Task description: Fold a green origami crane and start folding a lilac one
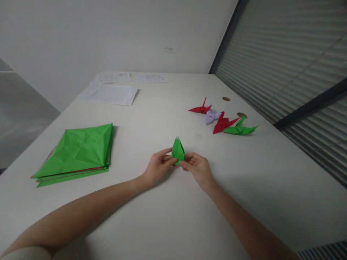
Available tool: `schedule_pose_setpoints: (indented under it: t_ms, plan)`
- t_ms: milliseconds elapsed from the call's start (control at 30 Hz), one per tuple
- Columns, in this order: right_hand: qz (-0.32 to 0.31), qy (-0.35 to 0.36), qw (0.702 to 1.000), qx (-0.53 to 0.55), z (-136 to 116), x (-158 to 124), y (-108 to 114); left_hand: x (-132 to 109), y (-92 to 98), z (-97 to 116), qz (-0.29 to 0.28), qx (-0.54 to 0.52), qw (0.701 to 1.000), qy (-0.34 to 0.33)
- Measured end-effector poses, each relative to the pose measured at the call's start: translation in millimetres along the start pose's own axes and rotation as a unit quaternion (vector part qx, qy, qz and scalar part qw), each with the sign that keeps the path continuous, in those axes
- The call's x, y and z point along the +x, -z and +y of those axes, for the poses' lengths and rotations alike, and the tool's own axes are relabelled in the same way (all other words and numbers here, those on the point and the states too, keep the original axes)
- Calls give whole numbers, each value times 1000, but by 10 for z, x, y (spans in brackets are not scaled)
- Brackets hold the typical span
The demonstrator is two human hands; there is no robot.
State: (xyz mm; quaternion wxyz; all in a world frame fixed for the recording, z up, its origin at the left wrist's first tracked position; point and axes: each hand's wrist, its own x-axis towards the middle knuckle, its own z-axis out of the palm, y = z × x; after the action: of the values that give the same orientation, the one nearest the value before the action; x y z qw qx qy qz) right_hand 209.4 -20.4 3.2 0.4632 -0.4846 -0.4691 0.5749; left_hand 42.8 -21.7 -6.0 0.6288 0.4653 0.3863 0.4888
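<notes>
- Folded green origami piece, one: upright above the near middle of the white table, two narrow points uppermost; lower edges partly hidden by fingers, rear face out of sight.
- Left hand, one: thumb and fingers closed in a pinch on the piece's lower left; fingers behind the paper partly hidden.
- Right hand, one: thumb and fingers pinching the lower right of the same piece; some fingertips concealed. Both forearms cut off by the frame.
- Stack of creased origami sheets, one, left of the left hand: green on top, thin red edges lower down; number of sheets cannot be made out.
- Origami cranes, four, in a slanting row beyond the right hand: red crane, lilac crane, second red crane, green crane. They overlap in view; whether all touch is unclear.
- Round table holes, two: far hole in view; near hole partly covered by the green crane.
- Printed papers, at the far left: overlapping, exact count uncertain, text illegible.
- Window blind, right: cut off by the frame.
</notes>
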Motion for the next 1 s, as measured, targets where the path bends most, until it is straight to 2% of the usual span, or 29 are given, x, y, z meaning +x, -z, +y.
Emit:
schedule_pose_setpoints:
  t_ms: [133, 333, 700, 1000]
  plan:
    - [-2, -11, 1000, 14, -8, 5, 5, -5, -17, 36, -6, 4, 1000, -13]
    - [40, 3, 999, 33, 7, 30, 32, -39, -18, 59, 2, -10, 999, -34]
    - [45, -5, 998, 32, 20, 9, -11, -4, -7, 27, 44, 47, 998, -22]
    - [54, 9, 998, 8, 25, -5, -18, 18, -7, 50, 43, 97, 994, -8]
